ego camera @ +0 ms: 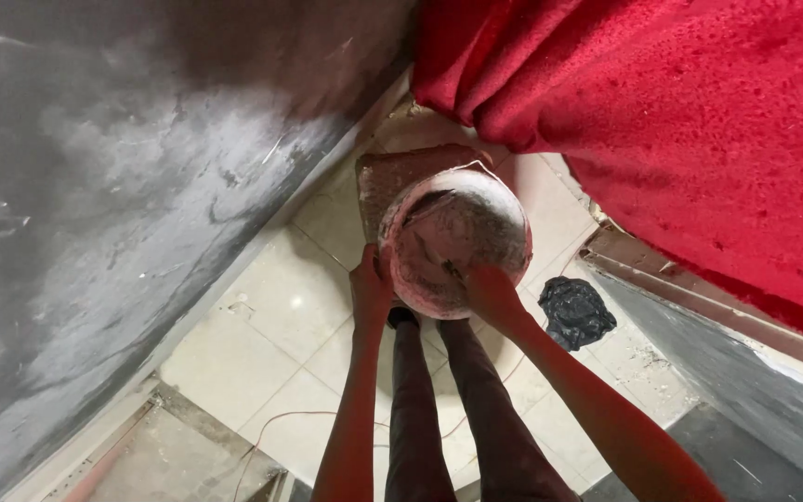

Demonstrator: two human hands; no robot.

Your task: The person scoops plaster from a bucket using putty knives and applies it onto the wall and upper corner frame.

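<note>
I look straight down at a round white bucket (453, 237), its inside smeared with pale plaster or paint. My left hand (371, 286) grips the bucket's near-left rim. My right hand (487, 284) is at the near-right rim, fingers reaching inside, possibly around a dark tool, but I cannot make it out. The bucket stands on or above a brown square board (385, 181) on the tiled floor. My legs in dark trousers (448, 409) are below the bucket.
A grey plastered wall (95, 204) fills the left side. A red cloth (680, 121) hangs over the upper right. A crumpled black plastic bag (575, 311) lies on the cream floor tiles (262, 325). A thin wire (271, 428) runs across the tiles.
</note>
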